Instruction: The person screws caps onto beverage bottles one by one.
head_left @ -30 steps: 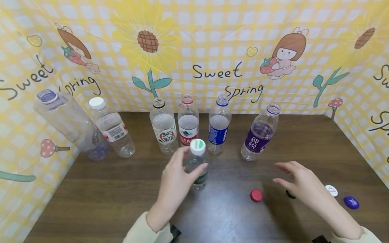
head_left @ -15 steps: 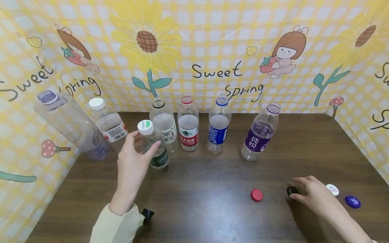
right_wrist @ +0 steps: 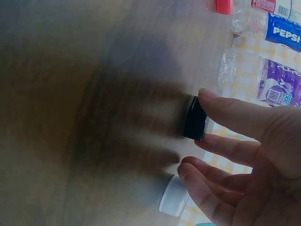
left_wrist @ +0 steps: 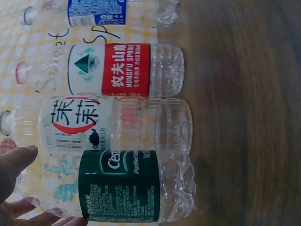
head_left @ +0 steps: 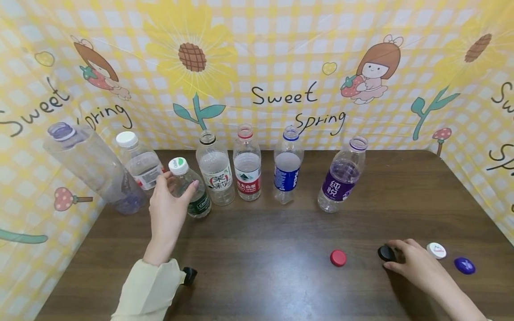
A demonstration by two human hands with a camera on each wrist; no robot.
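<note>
Seven bottles are standing along the surface [head_left: 261,285], most of them showing labels. The left hand [head_left: 167,207] is holding the green-labelled bottle [left_wrist: 120,186] high on its body, its fingers parted by the bottle's width and curving round it. That bottle's white print is starting "C'est", and it is standing between the white-capped bottle [head_left: 141,160] and the jasmine bottle [left_wrist: 77,123], just beside the latter.

The jasmine bottle is carrying the characters 茉莉; next along, the red-labelled bottle [left_wrist: 126,69] is reading 农夫山泉 and "NONGFU SPRING". The blue-labelled bottle [right_wrist: 284,33] is showing "PEPSI" to the right wrist camera, and the purple-labelled bottle [head_left: 340,183] is displaying 纯悦. At the far left, a tall purple-tinted bottle [head_left: 96,162] is standing.

The right hand [head_left: 417,264] is pinching the black cap [right_wrist: 194,120], its fingers nearly together, at the surface between the red cap [head_left: 338,258] and the white cap [head_left: 436,250]. A violet-blue cap [head_left: 465,265] is lying beyond.

The surface is showing dark brown wood grain and a pale glare. Behind it, a yellow-and-white checked cloth [head_left: 257,58] is hanging, bearing "Sweet Spring" in black script, sunflowers and cartoon girls hugging strawberries.
</note>
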